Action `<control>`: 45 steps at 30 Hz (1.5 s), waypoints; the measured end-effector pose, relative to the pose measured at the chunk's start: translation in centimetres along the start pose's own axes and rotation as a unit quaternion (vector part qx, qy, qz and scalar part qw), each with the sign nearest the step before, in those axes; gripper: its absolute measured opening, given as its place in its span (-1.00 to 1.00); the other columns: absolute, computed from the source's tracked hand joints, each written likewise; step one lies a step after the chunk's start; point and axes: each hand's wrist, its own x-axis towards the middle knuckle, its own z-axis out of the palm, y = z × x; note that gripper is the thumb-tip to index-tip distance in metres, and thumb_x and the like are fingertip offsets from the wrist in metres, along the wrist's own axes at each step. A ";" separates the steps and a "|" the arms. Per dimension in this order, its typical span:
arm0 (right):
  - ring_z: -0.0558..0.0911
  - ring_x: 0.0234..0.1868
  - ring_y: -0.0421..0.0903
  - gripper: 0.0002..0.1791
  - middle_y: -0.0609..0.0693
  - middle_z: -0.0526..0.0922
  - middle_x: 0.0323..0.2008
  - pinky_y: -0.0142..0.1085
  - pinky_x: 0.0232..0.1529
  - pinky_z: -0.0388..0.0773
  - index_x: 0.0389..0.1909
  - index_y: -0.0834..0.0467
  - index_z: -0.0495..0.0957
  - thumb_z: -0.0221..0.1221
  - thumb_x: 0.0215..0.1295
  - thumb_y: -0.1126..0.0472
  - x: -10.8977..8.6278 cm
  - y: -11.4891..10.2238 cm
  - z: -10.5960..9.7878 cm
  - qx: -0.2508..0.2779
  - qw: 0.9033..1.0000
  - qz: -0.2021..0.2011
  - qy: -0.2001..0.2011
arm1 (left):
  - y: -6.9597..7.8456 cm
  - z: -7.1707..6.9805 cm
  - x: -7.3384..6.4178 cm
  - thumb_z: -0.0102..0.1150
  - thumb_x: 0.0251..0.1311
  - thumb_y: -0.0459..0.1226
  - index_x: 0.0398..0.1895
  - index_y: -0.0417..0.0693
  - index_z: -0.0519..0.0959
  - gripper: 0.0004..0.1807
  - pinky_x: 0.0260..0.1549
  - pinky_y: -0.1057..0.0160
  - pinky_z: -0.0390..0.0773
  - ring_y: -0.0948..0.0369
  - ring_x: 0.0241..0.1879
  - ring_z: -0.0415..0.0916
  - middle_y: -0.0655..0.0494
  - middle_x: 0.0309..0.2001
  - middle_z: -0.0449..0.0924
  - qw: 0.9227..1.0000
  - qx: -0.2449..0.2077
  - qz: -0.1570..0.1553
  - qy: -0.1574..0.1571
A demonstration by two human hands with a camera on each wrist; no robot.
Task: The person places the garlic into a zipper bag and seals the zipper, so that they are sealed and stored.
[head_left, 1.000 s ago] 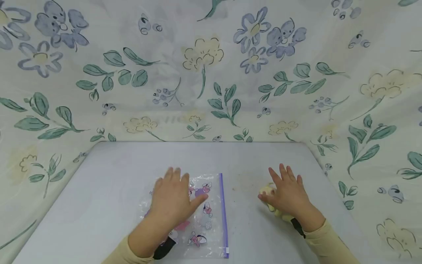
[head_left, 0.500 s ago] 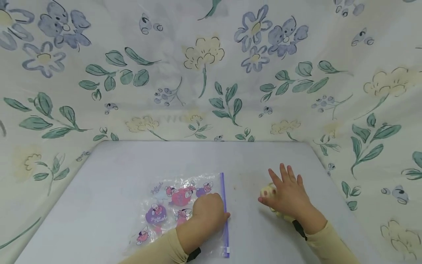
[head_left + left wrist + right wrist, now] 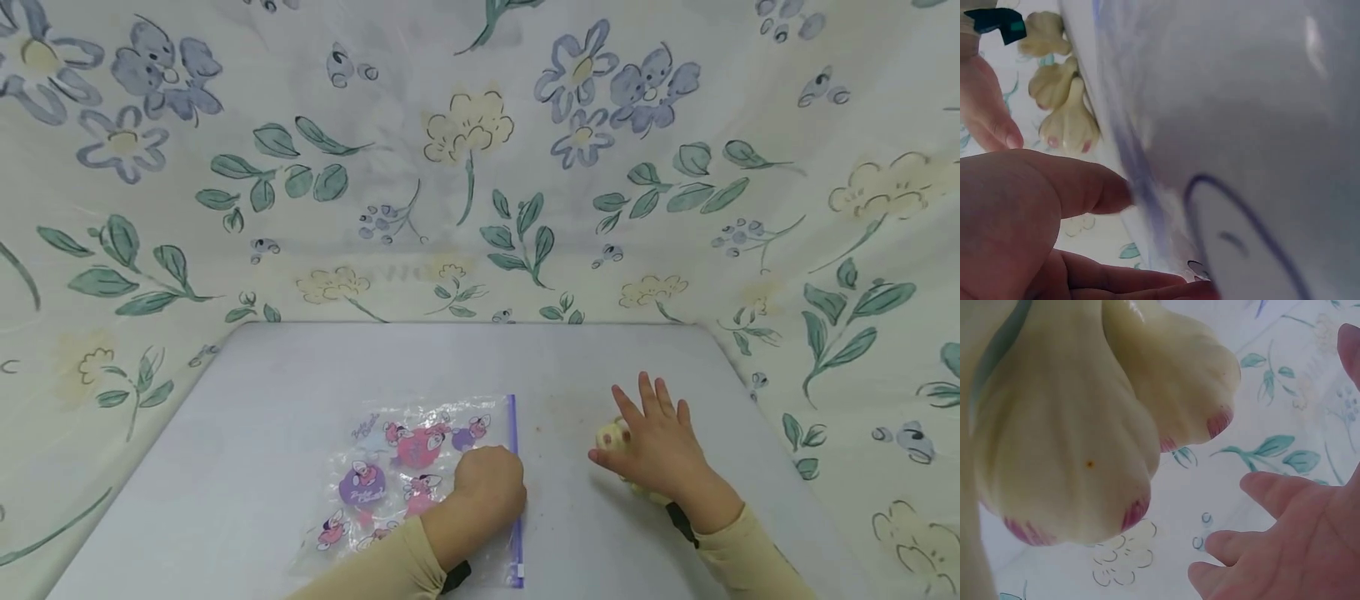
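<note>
A clear zip bag (image 3: 360, 533) with pink and purple cartoon prints lies flat on the table, its purple zip strip (image 3: 513, 433) on the right side. My left hand (image 3: 491, 487) grips the bag by that strip, fingers curled; the left wrist view has the thumb (image 3: 1107, 187) against the edge of the plastic. Over to the right, my right hand (image 3: 656, 442) is spread over pale garlic bulbs (image 3: 613, 437) with pinkish tips and partly covers them. Fingers apart, it holds nothing. Three garlic bulbs (image 3: 1069, 125) show in a row in the left wrist view.
Both hands work over a white table (image 3: 300, 367). A floral cloth (image 3: 420, 192) hangs behind it and along both sides. Small specks lie on the tabletop between the bag and the garlic.
My left hand has moved right across the bag to its zip edge, and its fingers have gone from spread to curled. My right hand stays over the garlic.
</note>
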 end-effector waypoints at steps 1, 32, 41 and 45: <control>-0.16 0.46 0.34 0.14 0.32 -0.17 0.47 0.41 0.29 -0.19 0.43 0.08 0.14 0.10 -0.08 -0.55 -0.1 0.0 0.1 -0.001 1.000 0.000 -0.002 | 0.0 0.0 0.0 0.25 -0.03 -0.06 -0.81 -0.07 0.49 -0.62 -0.69 0.14 0.51 0.19 -0.66 0.44 0.10 -0.68 0.49 1.000 -0.006 -0.002 0.001; -0.16 0.46 0.34 0.11 0.32 -0.17 0.47 0.40 0.29 -0.22 0.43 0.07 0.12 0.14 -0.05 -0.50 -0.2 0.3 0.7 0.014 1.000 -0.004 -0.003 | -1.4 -0.8 1.4 0.30 -0.19 -0.19 -0.75 -0.11 0.45 -0.74 -0.80 0.22 0.37 0.19 -0.67 0.35 0.06 -0.59 0.46 0.991 -0.108 -0.012 -0.075; -0.13 0.46 0.34 0.10 0.32 -0.12 0.46 0.41 0.28 -0.19 0.42 0.06 0.16 0.13 -0.07 -0.51 0.0 0.0 1.0 0.009 1.000 -0.007 -0.001 | -1.8 -0.2 1.7 0.27 -0.11 -0.22 -0.65 -0.17 0.53 -0.80 -0.67 0.15 0.54 0.16 -0.61 0.42 0.01 -0.55 0.54 0.996 -0.064 -0.012 -0.052; -0.15 0.46 0.34 0.12 0.32 -0.14 0.47 0.41 0.28 -0.20 0.43 0.05 0.14 0.10 -0.07 -0.54 0.0 -0.1 1.0 0.011 1.000 -0.007 -0.007 | -2.4 0.1 2.1 0.26 -0.14 -0.28 -0.63 -0.15 0.54 -0.87 -0.62 0.12 0.57 0.12 -0.56 0.49 0.02 -0.54 0.57 0.996 -0.076 -0.013 -0.046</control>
